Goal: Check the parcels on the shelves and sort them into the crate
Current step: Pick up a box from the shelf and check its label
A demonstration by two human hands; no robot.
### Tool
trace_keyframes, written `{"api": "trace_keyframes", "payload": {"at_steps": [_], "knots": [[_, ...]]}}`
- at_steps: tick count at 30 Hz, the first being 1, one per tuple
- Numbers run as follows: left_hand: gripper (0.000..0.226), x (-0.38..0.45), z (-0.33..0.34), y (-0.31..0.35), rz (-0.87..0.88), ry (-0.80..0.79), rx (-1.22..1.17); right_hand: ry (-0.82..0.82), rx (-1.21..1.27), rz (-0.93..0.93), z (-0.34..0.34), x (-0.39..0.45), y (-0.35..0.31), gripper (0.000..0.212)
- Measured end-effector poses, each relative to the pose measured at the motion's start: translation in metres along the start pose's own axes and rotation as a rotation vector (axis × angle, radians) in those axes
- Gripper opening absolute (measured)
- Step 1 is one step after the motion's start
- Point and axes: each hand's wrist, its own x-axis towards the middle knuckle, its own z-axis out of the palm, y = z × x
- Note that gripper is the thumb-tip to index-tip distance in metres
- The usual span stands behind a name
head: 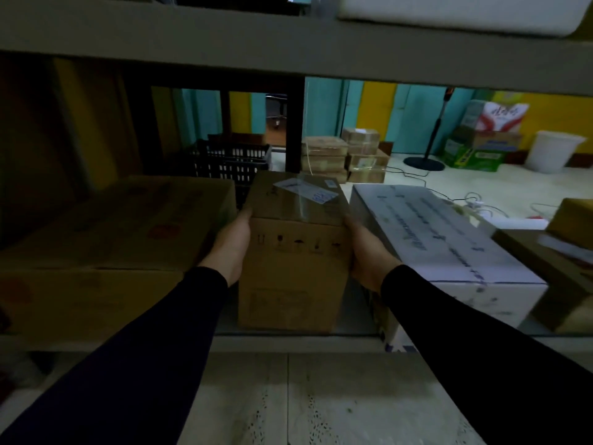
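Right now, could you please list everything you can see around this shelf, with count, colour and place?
Small cardboard parcel: 1, brown, mid shelf, held from both sides.
Large cardboard box: 1, brown, on the shelf left of the parcel.
White printed box: 1, white with blue print, right of the parcel.
Plastic crate: 1, black, behind the shelf.
Stacked parcels: several, brown, on the floor beyond.
Bucket: 1, white, far right on the floor.
Stand: 1, black, round base on the floor.
Shelf: grey metal, front edge below the boxes.
Left hand: on the parcel's left side.
Right hand: on the parcel's right side.
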Motion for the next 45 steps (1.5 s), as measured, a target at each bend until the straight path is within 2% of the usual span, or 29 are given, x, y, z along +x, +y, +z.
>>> {"api": "trace_keyframes", "payload": {"at_steps": [5, 8, 10, 15, 17, 21, 23, 26, 28, 32, 37, 45], "knots": [[0.054, -0.064, 0.008, 0.011, 0.091, 0.096, -0.021, 0.016, -0.049, -0.071, -0.017, -0.046, -0.009, 0.049], [0.043, -0.119, 0.027, 0.014, 0.174, 0.096, -0.028, -0.016, -0.055, -0.178, -0.04, -0.081, -0.02, 0.075], [0.04, -0.152, 0.037, 0.015, 0.196, 0.107, -0.07, -0.068, -0.041, -0.182, -0.055, -0.102, -0.029, 0.088], [0.079, -0.228, 0.049, 0.001, 0.241, 0.23, -0.036, -0.242, -0.061, -0.176, -0.09, -0.161, -0.039, 0.086], [0.09, -0.259, 0.047, -0.014, 0.235, 0.283, -0.014, -0.305, -0.099, -0.154, -0.099, -0.176, -0.029, 0.095], [0.073, -0.318, 0.039, -0.042, 0.234, 0.314, -0.031, -0.328, -0.12, -0.034, -0.103, -0.195, -0.002, 0.119], [0.071, -0.333, 0.035, -0.061, 0.184, 0.281, -0.049, -0.334, -0.102, 0.01, -0.104, -0.223, 0.003, 0.11], [0.071, -0.347, 0.023, -0.087, 0.109, 0.274, -0.102, -0.372, -0.082, 0.049, -0.103, -0.254, 0.018, 0.076], [0.072, -0.347, 0.01, -0.106, 0.062, 0.283, -0.154, -0.37, -0.052, 0.081, -0.101, -0.264, 0.038, 0.07], [0.075, -0.344, -0.013, -0.138, -0.021, 0.258, -0.185, -0.292, -0.041, 0.142, -0.095, -0.282, 0.081, 0.069], [0.063, -0.335, -0.032, -0.161, -0.047, 0.155, -0.16, -0.23, -0.042, 0.179, -0.088, -0.299, 0.115, 0.066], [0.065, -0.342, -0.034, -0.172, 0.013, 0.108, -0.186, -0.202, -0.056, 0.112, -0.086, -0.302, 0.119, 0.077]]}}
